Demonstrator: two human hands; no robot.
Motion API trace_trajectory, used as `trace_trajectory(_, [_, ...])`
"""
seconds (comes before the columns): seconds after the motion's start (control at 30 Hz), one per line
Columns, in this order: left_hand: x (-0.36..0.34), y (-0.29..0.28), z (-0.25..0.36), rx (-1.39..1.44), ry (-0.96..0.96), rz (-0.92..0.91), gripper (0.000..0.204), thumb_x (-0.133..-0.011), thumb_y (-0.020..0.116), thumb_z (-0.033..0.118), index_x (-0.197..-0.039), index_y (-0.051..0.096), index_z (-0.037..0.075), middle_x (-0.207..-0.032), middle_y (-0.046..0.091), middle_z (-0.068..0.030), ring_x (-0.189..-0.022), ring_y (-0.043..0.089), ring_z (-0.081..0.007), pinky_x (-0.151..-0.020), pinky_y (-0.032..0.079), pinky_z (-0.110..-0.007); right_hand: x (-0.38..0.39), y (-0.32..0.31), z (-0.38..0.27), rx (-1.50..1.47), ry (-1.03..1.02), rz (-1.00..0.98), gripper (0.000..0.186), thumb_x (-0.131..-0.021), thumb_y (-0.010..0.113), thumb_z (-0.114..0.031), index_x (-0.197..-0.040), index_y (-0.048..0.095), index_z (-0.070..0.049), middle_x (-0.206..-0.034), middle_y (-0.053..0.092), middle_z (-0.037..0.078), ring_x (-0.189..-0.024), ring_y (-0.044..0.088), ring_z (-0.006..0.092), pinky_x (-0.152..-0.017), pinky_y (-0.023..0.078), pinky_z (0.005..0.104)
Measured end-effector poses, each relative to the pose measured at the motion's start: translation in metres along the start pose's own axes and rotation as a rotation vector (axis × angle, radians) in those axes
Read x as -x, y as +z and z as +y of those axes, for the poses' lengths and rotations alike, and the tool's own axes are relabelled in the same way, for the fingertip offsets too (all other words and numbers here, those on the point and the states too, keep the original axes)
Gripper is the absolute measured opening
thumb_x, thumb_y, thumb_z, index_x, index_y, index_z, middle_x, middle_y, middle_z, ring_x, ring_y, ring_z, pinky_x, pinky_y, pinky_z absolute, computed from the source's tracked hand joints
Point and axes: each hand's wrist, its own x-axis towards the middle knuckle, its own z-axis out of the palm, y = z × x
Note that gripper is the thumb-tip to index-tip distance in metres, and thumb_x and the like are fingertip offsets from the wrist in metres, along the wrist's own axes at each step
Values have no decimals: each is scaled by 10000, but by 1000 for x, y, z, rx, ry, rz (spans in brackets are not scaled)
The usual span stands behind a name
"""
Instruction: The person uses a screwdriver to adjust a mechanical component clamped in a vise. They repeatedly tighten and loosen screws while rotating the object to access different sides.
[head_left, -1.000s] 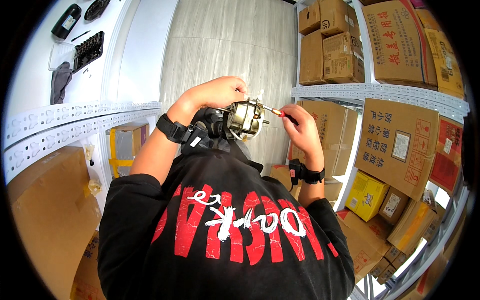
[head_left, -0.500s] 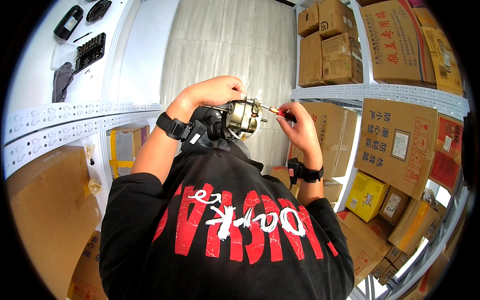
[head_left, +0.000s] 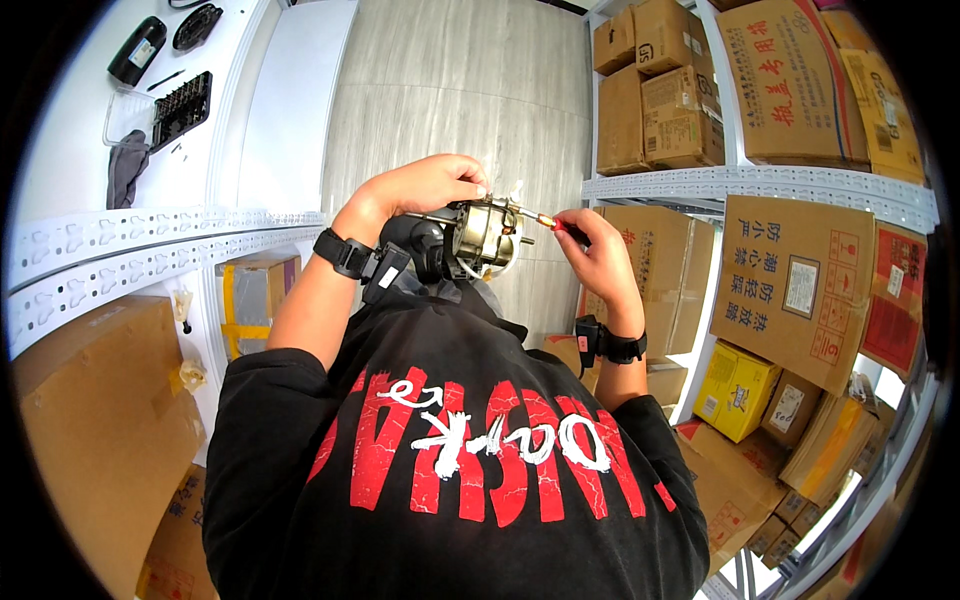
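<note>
Left hand (head_left: 425, 185) curled over the top of the motor (head_left: 480, 237), gripping it and holding it up at chest height, above the black shirt (head_left: 450, 450). Right hand (head_left: 595, 255) closed around a screwdriver (head_left: 545, 220); its shaft runs level toward the motor's upper right edge, tip apparently touching the housing (contact point too small to confirm). White wires trail from the motor's underside. Both wrists carry black bands.

Surroundings: white table (head_left: 90, 130) upper left, bearing a black tray (head_left: 180, 108), a grey cloth (head_left: 125, 165) and a dark bottle-shaped item (head_left: 137, 50). Perforated white shelf rails (head_left: 120, 255) run along the left below it, with brown boxes (head_left: 100, 430) underneath. On the right, a metal rack (head_left: 760, 185) stacked with cardboard cartons (head_left: 660, 90); a yellow box (head_left: 735, 390) sits low among them. Grey floor (head_left: 460, 90) lies between.

Obstruction: the left fingers hide the motor's top, and the person's own torso fills the lower frame.
</note>
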Motion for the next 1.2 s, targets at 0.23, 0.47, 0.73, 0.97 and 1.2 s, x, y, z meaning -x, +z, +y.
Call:
trace_trajectory(0.23, [1,-2,-4,107,47,6,219,-1046,591,178,-1121,678,-9,-1194,669,-43,-1070,581,-119,-989,464,-298,1,0,2,-6,17,-4,166,-926,720,-84,-1068,702,1,-962,703,170,-872,704,318,-790,561,384])
trace_trajectory(0.47, [2,-3,-2,-19,132,0,178,-1036,605,169,-1034,665,2,-1180,663,-52,-1103,595,-148,-1026,464,-328,1,1,5,-20,13,1,170,-929,720,-89,-1071,704,2,-966,705,168,-877,703,324,-790,560,390])
trace_trajectory(0.73, [-3,-3,-8,-159,207,33,219,-983,655,209,-1044,706,5,-1087,693,-70,-1028,637,-169,-948,504,-335,1,1,5,-5,-16,-1,175,-935,712,-75,-1090,700,4,-936,699,141,-832,683,248,-760,546,348])
trace_trajectory(0.97, [-5,-6,-4,-134,174,34,208,-930,714,192,-1005,741,0,-991,733,-63,-949,661,-154,-895,518,-328,1,1,7,0,-30,2,181,-935,713,-75,-1096,698,4,-941,701,143,-835,686,252,-763,548,349])
trace_trajectory(1.2, [-2,-1,2,-56,65,111,214,-909,714,177,-996,749,-15,-907,744,-65,-861,664,-140,-809,529,-325,1,0,0,-16,20,-21,168,-933,714,-88,-1075,698,0,-962,701,170,-868,695,328,-777,553,388])
